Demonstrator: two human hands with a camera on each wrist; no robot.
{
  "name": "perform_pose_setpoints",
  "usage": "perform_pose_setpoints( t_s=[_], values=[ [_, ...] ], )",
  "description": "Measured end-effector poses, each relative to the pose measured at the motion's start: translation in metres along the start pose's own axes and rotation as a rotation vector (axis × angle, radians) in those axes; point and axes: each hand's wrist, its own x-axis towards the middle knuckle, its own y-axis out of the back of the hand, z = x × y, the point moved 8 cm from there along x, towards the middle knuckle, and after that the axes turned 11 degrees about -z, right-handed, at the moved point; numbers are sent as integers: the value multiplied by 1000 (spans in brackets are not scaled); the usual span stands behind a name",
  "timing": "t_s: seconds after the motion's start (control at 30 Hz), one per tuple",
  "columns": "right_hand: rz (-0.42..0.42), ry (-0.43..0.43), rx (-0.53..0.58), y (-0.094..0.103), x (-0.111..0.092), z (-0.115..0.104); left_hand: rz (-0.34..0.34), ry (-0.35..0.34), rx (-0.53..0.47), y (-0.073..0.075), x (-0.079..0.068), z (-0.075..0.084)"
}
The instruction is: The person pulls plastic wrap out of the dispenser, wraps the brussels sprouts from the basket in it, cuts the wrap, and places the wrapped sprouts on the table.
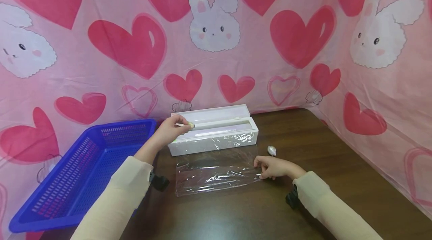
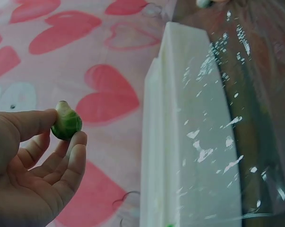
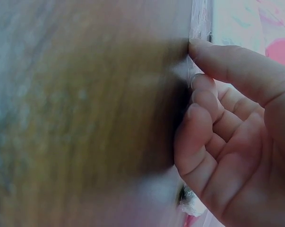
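My left hand pinches a small green Brussels sprout between thumb and fingertips, raised in front of the white cling film box. That box lies lengthwise with its lid tipped back. From it a clear sheet of cling film stretches over the table toward me. My right hand is at the right edge of this sheet, thumb and fingertips touching the film with a gap between them. Just beyond the right hand lies a small, pale, film-wrapped bundle.
A blue plastic basket with perforated sides stands on the left, beside the left forearm. The brown wooden table runs up to a pink curtain with hearts and rabbits, which hangs behind and to the right.
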Motion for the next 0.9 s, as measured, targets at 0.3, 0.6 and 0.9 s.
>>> perform_pose_setpoints(
  t_s=[0.3,0.6,0.9],
  values=[
    [2,-29,3,0,0,1,-65,-14,-4,-36,8,-5],
    [5,-13,7,0,0,-1,-87,-66,-33,-70,12,-7],
    [2,-29,15,0,1,1,-154,-130,-29,-105,12,-13]
  ],
)
